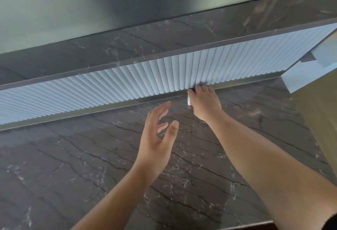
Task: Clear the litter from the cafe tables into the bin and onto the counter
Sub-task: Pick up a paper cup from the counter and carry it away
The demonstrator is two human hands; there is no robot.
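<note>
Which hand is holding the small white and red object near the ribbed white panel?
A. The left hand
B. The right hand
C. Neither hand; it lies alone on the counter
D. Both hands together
B: the right hand is closed around the small white and red object at the foot of the ribbed white panel, while the left hand is open and holds nothing.

Right hand reaches far forward, fingers curled closed – touching the counter back edge. Left hand hovers nearer, fingers spread, empty.
</note>
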